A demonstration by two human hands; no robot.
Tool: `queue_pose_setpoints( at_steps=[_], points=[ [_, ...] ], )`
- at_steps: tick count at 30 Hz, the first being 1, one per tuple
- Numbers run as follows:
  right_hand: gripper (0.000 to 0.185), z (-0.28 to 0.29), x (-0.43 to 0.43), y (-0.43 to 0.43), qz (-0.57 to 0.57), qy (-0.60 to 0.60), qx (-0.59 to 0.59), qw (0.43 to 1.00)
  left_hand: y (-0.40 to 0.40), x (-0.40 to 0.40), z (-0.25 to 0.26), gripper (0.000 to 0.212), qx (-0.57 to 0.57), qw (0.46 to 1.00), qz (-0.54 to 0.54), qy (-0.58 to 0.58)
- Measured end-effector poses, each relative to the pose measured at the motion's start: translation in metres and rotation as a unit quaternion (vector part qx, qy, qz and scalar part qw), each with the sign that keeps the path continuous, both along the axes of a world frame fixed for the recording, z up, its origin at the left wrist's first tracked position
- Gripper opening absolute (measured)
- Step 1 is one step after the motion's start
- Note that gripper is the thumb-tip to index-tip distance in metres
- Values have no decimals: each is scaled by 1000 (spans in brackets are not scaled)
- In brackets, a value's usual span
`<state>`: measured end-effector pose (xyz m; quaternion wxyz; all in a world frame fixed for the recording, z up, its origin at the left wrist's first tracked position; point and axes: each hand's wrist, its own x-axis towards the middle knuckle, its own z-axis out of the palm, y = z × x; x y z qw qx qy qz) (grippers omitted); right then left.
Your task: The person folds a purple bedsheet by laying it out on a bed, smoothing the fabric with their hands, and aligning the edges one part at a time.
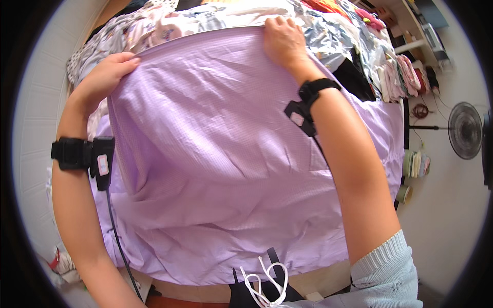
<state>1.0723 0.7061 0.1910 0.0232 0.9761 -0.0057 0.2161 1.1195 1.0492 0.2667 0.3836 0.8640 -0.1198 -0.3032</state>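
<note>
A large piece of lilac fabric (215,115), perhaps a garment or a sheet, spreads before me with soft folds and a fine textured weave. My left hand (106,77) pinches its far edge at the left, thumb on top. Further right, my right hand (283,40) is closed over the same edge, so the hem runs taut between both. Below, the cloth falls in creases towards my body. A black strap with a small device (103,163) sits on my left forearm, and a similar black device (302,117) is at my right wrist.
A heap of mixed clothes (215,19) lies beyond the fabric. Folded clothes (396,79) are stacked at the right edge. A fan (465,131) stands on the right, with shelves (412,46) behind. A white wall (36,127) borders the left. Black cables trail from both wrist devices.
</note>
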Motion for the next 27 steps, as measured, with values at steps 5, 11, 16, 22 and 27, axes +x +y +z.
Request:
queue_pose_setpoints(
  at_steps=[5, 11, 16, 22, 27],
  points=[
    [18, 3, 32, 97, -125, 130, 256, 950, 109, 95, -88, 25, 112, 950, 5, -291],
    [15, -75, 2, 79, -124, 56, 432, 891, -2, 29, -135, 28, 414, 837, 122, -335],
    [32, -130, -22, 79, -110, 195, 487, 844, -13, 16, -168, 29, 478, 793, 70, -371],
    [60, -159, -27, 88, -54, 206, 498, 840, -20, -12, -189, 47, 428, 706, 104, -555],
    [70, -149, -30, 71, -6, 281, 519, 807, -92, -152, -197, 62, 94, 887, -116, -436]
  ],
)
